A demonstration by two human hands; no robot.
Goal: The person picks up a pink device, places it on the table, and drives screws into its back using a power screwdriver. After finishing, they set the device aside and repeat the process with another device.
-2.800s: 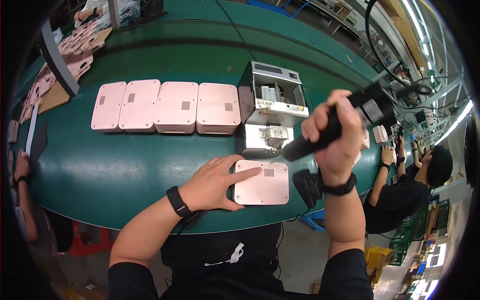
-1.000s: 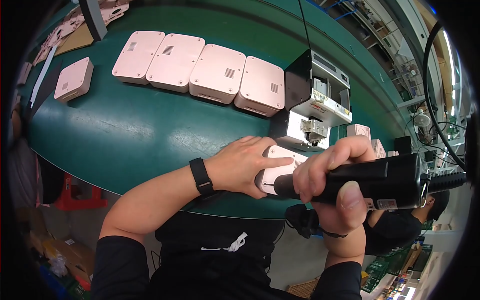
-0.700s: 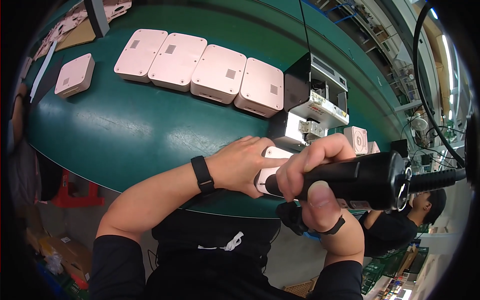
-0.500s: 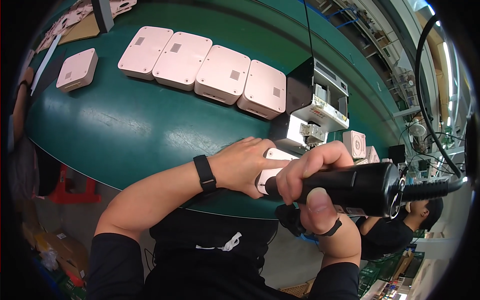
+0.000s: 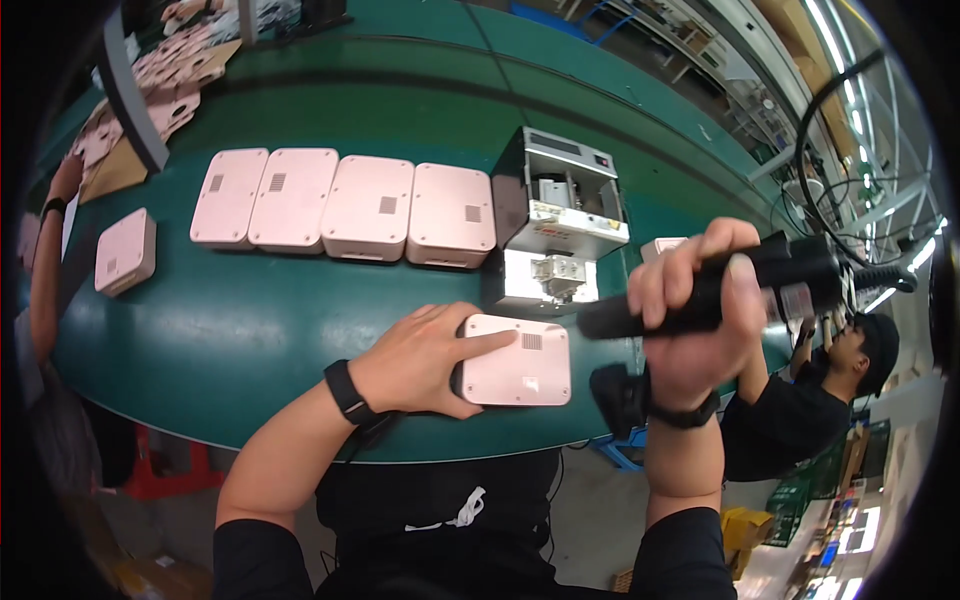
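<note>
A pale pink plastic box point(image 5: 500, 372) with a small vent grille and corner screw holes lies on the green bench in front of me. My left hand point(image 5: 425, 355) grips its left end, the index finger stretched across the top and the thumb at the near edge. To the right, my right hand point(image 5: 705, 300) is wrapped round a black electric screwdriver point(image 5: 790, 275) and holds it up off the bench. The screwdriver's nose points left and is apart from the box; its bit cannot be made out.
Several similar pink boxes point(image 5: 365, 205) stand in a row behind, with another box point(image 5: 127, 250) at the far left. A screw feeder machine point(image 5: 560, 215) sits just beyond my hands. A co-worker point(image 5: 800, 400) is at the right, and another person's arm point(image 5: 47, 230) reaches in at the left.
The screwdriver in my right hand has lifted away from the box and moved to the right, uncovering the box's top. My left hand keeps its hold on the box. The whole view has shifted.
</note>
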